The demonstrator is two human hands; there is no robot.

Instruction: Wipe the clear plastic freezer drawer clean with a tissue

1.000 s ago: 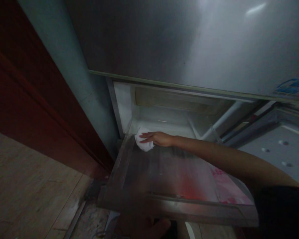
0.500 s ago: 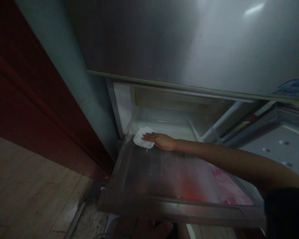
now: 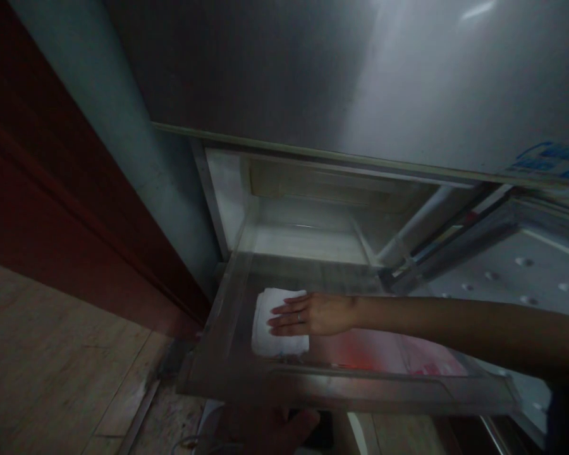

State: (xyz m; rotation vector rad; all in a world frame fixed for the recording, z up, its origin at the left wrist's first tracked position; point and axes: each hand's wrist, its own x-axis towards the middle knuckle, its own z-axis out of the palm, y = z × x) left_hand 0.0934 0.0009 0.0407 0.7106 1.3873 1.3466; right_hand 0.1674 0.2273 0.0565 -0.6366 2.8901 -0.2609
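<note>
Pressing one white cloth (image 3: 264, 322) under the right hand (image 3: 320, 313), in the left front part of one clear drawer (image 3: 370, 388), apparently against its floor. Laying the fingers out nearly straight and slightly parted on top of the folds, not wrapping them around; probably spreading the pressure across the layers that way. Hiding the thumb from view, but showing one ring (image 3: 299, 317). Reaching in from the right over one red patch (image 3: 360, 351) and one pink patch (image 3: 429, 360); being too dim to identify either. Having the drawer pulled out of the fridge (image 3: 225, 183), likely giving the arm room from above. Seemingly holding the left hand (image 3: 289, 433) low beneath the drawer's front, perhaps for steadying; not being able to tell its grip through the blur. Counting two hands, then, and one cloth. Farther out, seeing two fridge doors: one upper door (image 3: 265, 76) closed, one lower door (image 3: 526, 265) swinging wide at the right, likely freeing the drawer's path.
</note>
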